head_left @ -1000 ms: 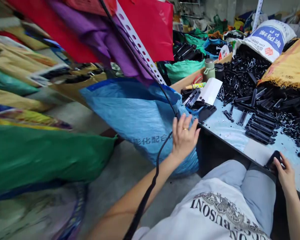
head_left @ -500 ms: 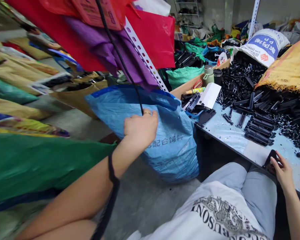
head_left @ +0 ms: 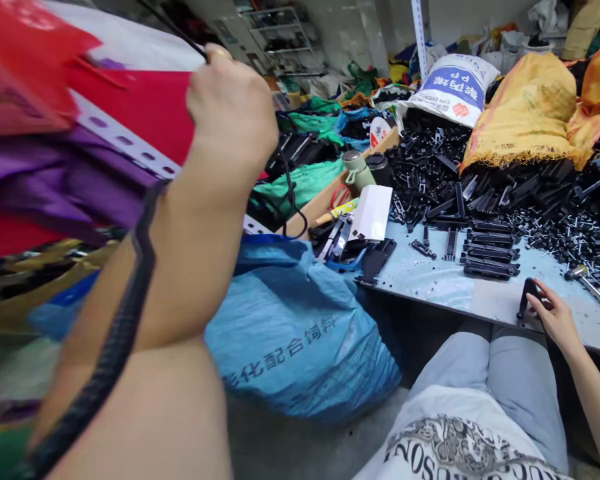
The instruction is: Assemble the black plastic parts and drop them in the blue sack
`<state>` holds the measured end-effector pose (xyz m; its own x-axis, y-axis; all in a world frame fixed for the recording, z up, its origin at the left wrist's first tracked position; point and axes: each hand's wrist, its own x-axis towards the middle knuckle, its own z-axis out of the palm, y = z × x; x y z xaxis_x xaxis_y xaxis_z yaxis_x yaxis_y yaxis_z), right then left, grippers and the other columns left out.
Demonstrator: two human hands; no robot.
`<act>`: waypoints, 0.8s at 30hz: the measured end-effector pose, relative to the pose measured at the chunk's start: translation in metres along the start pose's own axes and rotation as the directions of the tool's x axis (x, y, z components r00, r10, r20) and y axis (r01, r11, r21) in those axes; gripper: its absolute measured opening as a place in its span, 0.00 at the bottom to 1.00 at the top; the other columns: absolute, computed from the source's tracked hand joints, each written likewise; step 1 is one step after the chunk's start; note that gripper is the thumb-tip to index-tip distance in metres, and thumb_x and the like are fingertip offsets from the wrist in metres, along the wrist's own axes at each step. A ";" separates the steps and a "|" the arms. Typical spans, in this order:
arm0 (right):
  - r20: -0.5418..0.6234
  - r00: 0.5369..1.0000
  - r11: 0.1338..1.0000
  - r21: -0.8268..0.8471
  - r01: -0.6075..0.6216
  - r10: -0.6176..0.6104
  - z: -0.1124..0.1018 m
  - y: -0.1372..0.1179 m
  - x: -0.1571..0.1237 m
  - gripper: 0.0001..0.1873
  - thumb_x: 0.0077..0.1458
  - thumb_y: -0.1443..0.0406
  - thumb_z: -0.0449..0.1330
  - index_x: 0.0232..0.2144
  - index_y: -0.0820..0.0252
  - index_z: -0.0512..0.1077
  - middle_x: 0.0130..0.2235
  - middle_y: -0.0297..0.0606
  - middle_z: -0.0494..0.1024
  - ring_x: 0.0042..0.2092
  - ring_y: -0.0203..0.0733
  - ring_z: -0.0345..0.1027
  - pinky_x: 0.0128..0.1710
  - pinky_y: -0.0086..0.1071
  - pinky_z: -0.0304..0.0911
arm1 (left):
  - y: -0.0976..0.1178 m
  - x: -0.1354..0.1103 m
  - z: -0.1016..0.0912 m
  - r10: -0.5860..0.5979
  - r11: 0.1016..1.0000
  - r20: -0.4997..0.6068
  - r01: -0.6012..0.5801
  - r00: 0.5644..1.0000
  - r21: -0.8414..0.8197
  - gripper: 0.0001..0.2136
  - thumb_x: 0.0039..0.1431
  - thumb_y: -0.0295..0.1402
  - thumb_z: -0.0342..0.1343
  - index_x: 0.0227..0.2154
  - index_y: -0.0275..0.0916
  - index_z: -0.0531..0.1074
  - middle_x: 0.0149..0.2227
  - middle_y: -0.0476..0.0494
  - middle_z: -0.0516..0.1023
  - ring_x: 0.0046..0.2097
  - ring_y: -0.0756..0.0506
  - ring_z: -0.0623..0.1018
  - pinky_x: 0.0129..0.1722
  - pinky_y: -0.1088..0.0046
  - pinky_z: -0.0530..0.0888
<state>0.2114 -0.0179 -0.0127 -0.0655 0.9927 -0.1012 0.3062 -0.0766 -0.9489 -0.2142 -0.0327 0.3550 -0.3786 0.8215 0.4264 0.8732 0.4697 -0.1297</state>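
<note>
My left hand is raised high and close to the camera, closed in a fist round a thin black cable that runs down along my forearm. Behind it hang red and purple bags on a white perforated rail. My right hand rests at the near edge of the light blue table, fingers closed on a small black plastic part standing upright there. A big blue woven sack stands on the floor below my left arm.
Heaps of black plastic parts cover the table's far side, with a row of assembled pieces. A white card, two cups, a white PP sack and yellow sacks lie beyond. My knees are under the table edge.
My left hand has risen from the blue sack's mouth up towards the camera, taking the black cable with it. The view has swung right and down. My right hand stays on the black part.
</note>
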 end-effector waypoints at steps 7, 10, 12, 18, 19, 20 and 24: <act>-0.014 1.000 0.994 -0.105 0.013 -0.015 -0.006 0.005 0.001 0.38 0.47 0.47 0.60 0.57 0.58 0.64 0.42 0.43 0.73 0.29 0.36 0.70 0.29 0.34 0.70 | 0.011 0.013 0.053 -0.030 0.998 0.013 0.031 0.999 -0.054 0.32 0.66 0.44 0.41 0.57 0.13 0.47 0.63 0.19 0.44 0.60 0.24 0.56 0.51 0.43 0.60; 0.019 0.992 0.956 -0.266 0.122 -0.121 -0.008 0.000 0.011 0.36 0.46 0.47 0.61 0.53 0.60 0.68 0.43 0.44 0.75 0.34 0.41 0.71 0.37 0.39 0.70 | 0.024 -0.037 0.085 -0.015 1.000 0.168 0.019 0.986 -0.021 0.29 0.63 0.42 0.47 0.60 0.27 0.51 0.65 0.24 0.41 0.55 0.26 0.66 0.47 0.45 0.67; 0.131 0.972 0.905 -0.357 0.231 -0.196 -0.007 -0.008 0.021 0.32 0.45 0.48 0.63 0.50 0.58 0.70 0.44 0.43 0.77 0.40 0.45 0.71 0.42 0.41 0.68 | 0.039 -0.079 0.114 0.028 0.997 0.136 -0.017 0.990 -0.079 0.28 0.61 0.41 0.49 0.60 0.31 0.53 0.64 0.25 0.48 0.52 0.28 0.70 0.45 0.51 0.70; 0.490 0.812 0.776 -0.358 0.519 -0.317 0.015 -0.037 0.060 0.19 0.51 0.53 0.61 0.41 0.58 0.76 0.41 0.42 0.77 0.42 0.42 0.71 0.45 0.36 0.66 | 0.135 -0.177 0.214 0.618 0.540 -0.137 -0.545 0.774 -0.641 0.19 0.62 0.40 0.46 0.52 0.36 0.66 0.49 0.35 0.73 0.49 0.41 0.74 0.46 0.67 0.72; 0.510 0.792 0.761 -0.348 0.547 -0.336 0.017 -0.041 0.065 0.18 0.54 0.54 0.59 0.40 0.59 0.77 0.40 0.42 0.77 0.41 0.40 0.71 0.44 0.34 0.66 | 0.157 -0.185 0.225 0.651 0.462 -0.178 -0.572 0.738 -0.677 0.18 0.62 0.38 0.47 0.51 0.35 0.66 0.49 0.35 0.73 0.50 0.41 0.73 0.48 0.66 0.72; 0.517 0.781 0.749 -0.346 0.565 -0.351 0.018 -0.044 0.071 0.17 0.56 0.54 0.57 0.39 0.60 0.77 0.39 0.42 0.77 0.40 0.39 0.71 0.43 0.33 0.66 | 0.179 -0.189 0.232 0.679 0.399 -0.204 -0.588 0.705 -0.704 0.17 0.62 0.37 0.48 0.51 0.36 0.66 0.48 0.35 0.73 0.51 0.41 0.72 0.49 0.64 0.71; 0.382 0.837 0.738 -0.412 0.534 -0.392 -0.007 -0.051 0.097 0.17 0.58 0.55 0.55 0.39 0.60 0.76 0.37 0.40 0.77 0.36 0.36 0.70 0.36 0.29 0.65 | 0.246 -0.192 0.238 0.796 0.265 -0.214 -0.645 0.565 -0.717 0.13 0.59 0.30 0.52 0.46 0.36 0.67 0.45 0.36 0.73 0.50 0.40 0.72 0.47 0.61 0.71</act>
<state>0.1956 0.0828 0.0282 -0.5374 0.8253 0.1735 0.5826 0.5120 -0.6312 0.0004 0.0017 0.0284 0.5472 0.7693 0.3297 0.6954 -0.6371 0.3325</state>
